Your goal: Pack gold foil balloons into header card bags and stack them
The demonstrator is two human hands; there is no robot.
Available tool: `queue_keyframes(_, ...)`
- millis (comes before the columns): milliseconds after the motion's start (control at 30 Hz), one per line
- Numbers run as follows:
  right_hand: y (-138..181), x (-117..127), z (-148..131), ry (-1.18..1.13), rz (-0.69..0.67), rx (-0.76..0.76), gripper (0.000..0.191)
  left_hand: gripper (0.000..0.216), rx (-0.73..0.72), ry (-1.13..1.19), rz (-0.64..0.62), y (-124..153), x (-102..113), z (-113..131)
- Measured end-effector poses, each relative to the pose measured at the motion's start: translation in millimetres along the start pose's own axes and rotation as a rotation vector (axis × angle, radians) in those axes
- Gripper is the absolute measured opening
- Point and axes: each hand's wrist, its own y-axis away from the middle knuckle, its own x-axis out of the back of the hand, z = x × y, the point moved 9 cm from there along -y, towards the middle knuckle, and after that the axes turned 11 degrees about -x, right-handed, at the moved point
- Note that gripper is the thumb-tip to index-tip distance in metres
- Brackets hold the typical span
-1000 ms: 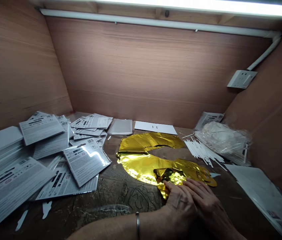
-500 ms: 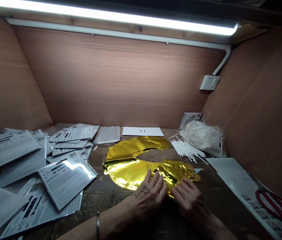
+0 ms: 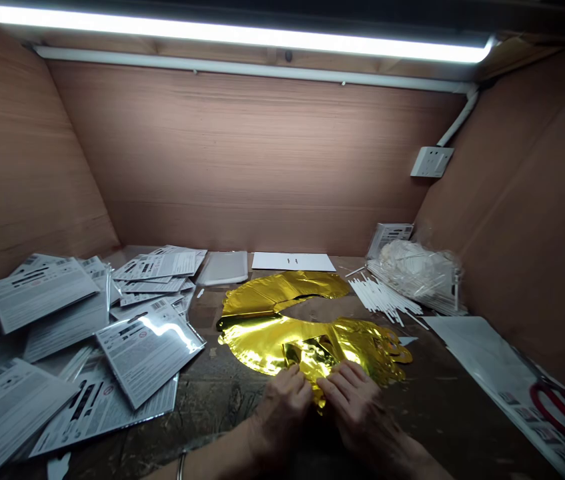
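Note:
A flat gold foil balloon [image 3: 282,320] lies curved across the middle of the worn wooden table [image 3: 222,400]. Its near end is crumpled and folded over. My left hand [image 3: 282,410] and my right hand [image 3: 357,407] sit side by side at that near end, fingers curled and pinching the crumpled foil between them. A thin bangle shows on my left wrist at the bottom edge.
Many packaged white cards [image 3: 149,350] are heaped at the left. A clear bag [image 3: 225,267] and a white card [image 3: 293,261] lie at the back. White sticks [image 3: 382,297] and a bagged bundle [image 3: 417,270] lie right. Red scissors [image 3: 562,410] rest on white sheets [image 3: 482,353].
My hands have drawn together at the near end of the balloon and closed on the foil, which is more bunched up. The view has shifted slightly.

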Motion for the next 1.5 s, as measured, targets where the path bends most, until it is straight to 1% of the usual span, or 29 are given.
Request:
queue_keyframes(100, 4.0, -2.1, 10.0, -0.001, -0.15, 0.089, 0.038, 0.027, 0.075, 0.261, -0.011, 3.7, 7.2, -19.9)
queue_keyframes(167, 6.8, -2.2, 20.3, 0.023, -0.184, 0.108, 0.042, 0.027, 0.081, 0.365, -0.011, 5.6, 10.9, -28.1)
queue_keyframes(233, 9.6, -1.9, 23.0, 0.018, -0.181, 0.145, 0.038, 0.025, 0.05, 0.394, -0.033, 6.8, 11.2, -30.7)
queue_keyframes(300, 12.4, -3.6, 16.3, -0.031, -0.19, 0.201, 0.031, 0.023, 0.001, 0.355, -0.098, 8.3, 7.6, -28.6)
queue_keyframes(367, 14.4, -7.8, 6.4, -0.1, -0.236, 0.236, 0.024, 0.021, -0.072, 0.272, -0.2, 10.7, 3.0, -21.8)
queue_keyframes(467, 14.4, -12.6, -0.7, -0.176, -0.295, 0.205, 0.024, 0.017, -0.2, 0.1, -0.322, 15.2, 4.0, -8.3)
queue_keyframes(567, 14.2, -14.7, 2.0, -0.197, -0.347, 0.148, 0.027, 0.023, -0.325, 0.011, -0.36, 18.0, 11.9, 5.5)
queue_keyframes(633, 15.8, -16.9, 4.9, -0.216, -0.417, 0.12, 0.029, 0.021, -0.351, 0.065, -0.376, 18.8, 14.0, 10.1)
queue_keyframes(700, 17.6, -18.8, 7.5, -0.259, -0.483, 0.087, 0.03, 0.018, -0.306, 0.169, -0.382, 18.2, 13.3, 8.5)
queue_keyframes(767, 17.2, -19.7, 12.4, -0.334, -0.507, 0.011, 0.029, 0.018, -0.208, 0.277, -0.346, 16.4, 12.7, 1.9)
queue_keyframes(833, 14.6, -19.7, 20.4, -0.438, -0.473, -0.11, 0.025, 0.017, -0.056, 0.356, -0.261, 14.7, 14.1, -10.3)
queue_keyframes(933, 10.3, -20.7, 35.0, -0.552, -0.364, -0.314, 0.02, 0.018, 0.194, 0.434, -0.136, 16.4, 14.9, -29.1)
queue_keyframes(1000, 8.9, -22.3, 44.1, -0.531, -0.292, -0.431, 0.021, 0.018, 0.328, 0.452, -0.09, 18.0, 13.5, -36.5)
queue_keyframes(1067, 8.8, -24.1, 51.0, -0.442, -0.239, -0.518, 0.022, 0.018, 0.441, 0.422, -0.069, 18.8, 12.3, -41.3)
queue_keyframes(1167, 8.2, -25.0, 53.1, -0.265, -0.195, -0.557, 0.023, 0.018, 0.566, 0.31, -0.075, 19.8, 10.8, -46.0)
queue_keyframes(1233, 7.2, -22.8, 51.5, -0.136, -0.157, -0.547, 0.022, 0.017, 0.602, 0.225, -0.079, 20.8, 10.1, -48.2)
queue_keyframes(1300, 6.6, -19.4, 49.7, -0.018, -0.112, -0.541, 0.019, 0.015, 0.597, 0.146, -0.083, 22.1, 8.5, -49.6)
queue_keyframes(1400, 7.0, -16.7, 47.2, 0.095, -0.072, -0.533, 0.016, 0.013, 0.543, 0.025, -0.109, 23.9, 5.2, -49.2)
queue_keyframes(1500, 8.0, -15.5, 46.1, 0.13, -0.045, -0.531, 0.011, 0.011, 0.485, -0.089, -0.133, 24.1, 4.8, -45.5)
